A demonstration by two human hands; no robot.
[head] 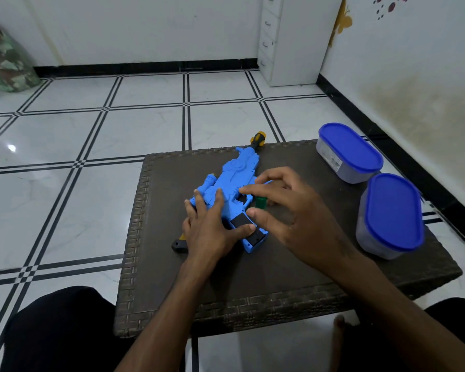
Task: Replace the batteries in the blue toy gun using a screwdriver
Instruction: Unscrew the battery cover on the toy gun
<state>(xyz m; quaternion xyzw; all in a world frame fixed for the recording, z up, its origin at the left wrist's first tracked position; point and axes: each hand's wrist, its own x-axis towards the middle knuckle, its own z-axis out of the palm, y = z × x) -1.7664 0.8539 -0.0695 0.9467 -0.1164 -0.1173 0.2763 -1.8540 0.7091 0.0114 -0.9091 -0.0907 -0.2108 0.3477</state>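
Left hand [210, 226] lies spread flat on the blue toy gun [234, 189]; right hand [287, 210] hovers, fingers spread, over a green screwdriver handle [261, 202]

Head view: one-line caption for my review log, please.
Left hand steadies the blue toy gun on a dark woven table while the right hand hovers over a small green object.

White floor tiles [145, 130] with black lines are shining under light, and a white drawer cabinet [282, 41] is standing against the white wall [145, 25].
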